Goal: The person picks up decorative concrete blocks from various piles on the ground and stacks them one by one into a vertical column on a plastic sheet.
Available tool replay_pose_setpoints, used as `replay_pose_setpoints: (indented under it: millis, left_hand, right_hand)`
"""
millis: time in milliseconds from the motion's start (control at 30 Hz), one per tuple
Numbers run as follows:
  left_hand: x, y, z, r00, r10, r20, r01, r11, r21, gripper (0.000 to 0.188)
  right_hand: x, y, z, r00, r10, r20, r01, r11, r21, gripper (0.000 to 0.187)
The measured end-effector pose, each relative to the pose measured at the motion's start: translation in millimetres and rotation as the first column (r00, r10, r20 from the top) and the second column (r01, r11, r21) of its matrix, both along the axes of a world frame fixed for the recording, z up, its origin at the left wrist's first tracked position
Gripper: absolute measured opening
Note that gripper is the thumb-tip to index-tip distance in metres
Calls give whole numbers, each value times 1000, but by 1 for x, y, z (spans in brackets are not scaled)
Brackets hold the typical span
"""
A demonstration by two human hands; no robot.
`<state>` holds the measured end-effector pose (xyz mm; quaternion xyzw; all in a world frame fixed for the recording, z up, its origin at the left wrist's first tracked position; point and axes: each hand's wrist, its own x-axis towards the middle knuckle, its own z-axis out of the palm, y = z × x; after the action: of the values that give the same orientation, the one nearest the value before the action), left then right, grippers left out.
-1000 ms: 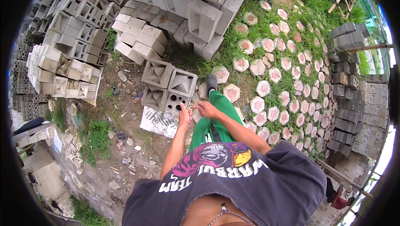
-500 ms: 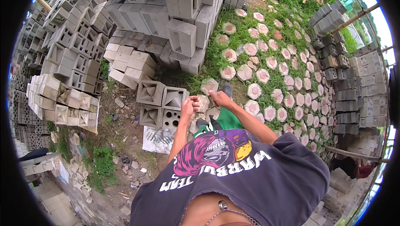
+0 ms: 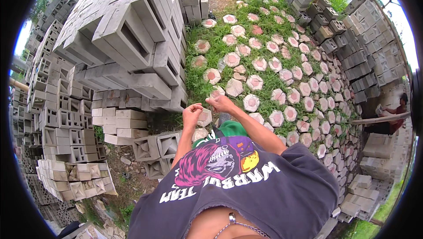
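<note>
In front of my waist my two hands are held up close together. My left hand (image 3: pixel 192 114) has its fingers curled into a pinch, and anything between them is too small to make out. Just right of it is my right hand (image 3: pixel 220 102), fingers folded in with the tip toward the left hand; whatever it holds, if anything, is hidden. Neither hand touches the blocks or the ground. Below them lie hexagonal paving stones (image 3: pixel 205 118). Hollow concrete vent blocks (image 3: pixel 146 148) stand at my left forearm.
A tall stack of grey concrete blocks (image 3: pixel 132 32) rises at the left, with smaller pale bricks (image 3: pixel 119 124) at its foot. Hexagonal stepping stones (image 3: pixel 254 82) spread through grass ahead and right. More block stacks (image 3: pixel 352 49) line the right side, where a person (image 3: pixel 394 118) sits.
My view has shifted forward and to the right, so the tall block stack now looms larger at the left and the seated person shows more fully. Both hands keep nearly the same pose.
</note>
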<state>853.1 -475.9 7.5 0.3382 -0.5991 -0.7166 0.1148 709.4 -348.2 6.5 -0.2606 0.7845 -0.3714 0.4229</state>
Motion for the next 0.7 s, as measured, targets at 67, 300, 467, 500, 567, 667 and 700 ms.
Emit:
replay_pose_setpoints:
  millis: [67,300,467,500,567,667,700]
  left_hand:
    - [-30,-5,7,999,-33,38,35,998,-61,11]
    - [-125,7,16,968,-194,157,225,950,-215,31]
    - [-182,6,6,896,-390,213,427,890,-162,42]
    - [-198,8,7,895,-390,216,429,886,-175,51]
    - [-228,2,2,866,-445,226,484,861,-158,52]
    - [-283,-5,0,793,-529,303,592,787,-176,56]
    - [-304,-11,2,775,-559,295,618,769,-164,56]
  right_hand:
    - [-31,0,8,998,-69,0,69,998,-13,69]
    - [-107,26,-23,839,-438,322,525,807,-270,35]
    - [-133,41,-48,767,-616,180,638,698,-326,25]
    - [-143,48,-47,746,-658,100,651,691,-314,27]
    - [-163,52,-44,700,-710,68,698,661,-275,26]
    - [-195,57,-46,635,-772,-14,754,624,-206,31]
    - [-211,55,-41,615,-788,-10,773,606,-187,36]
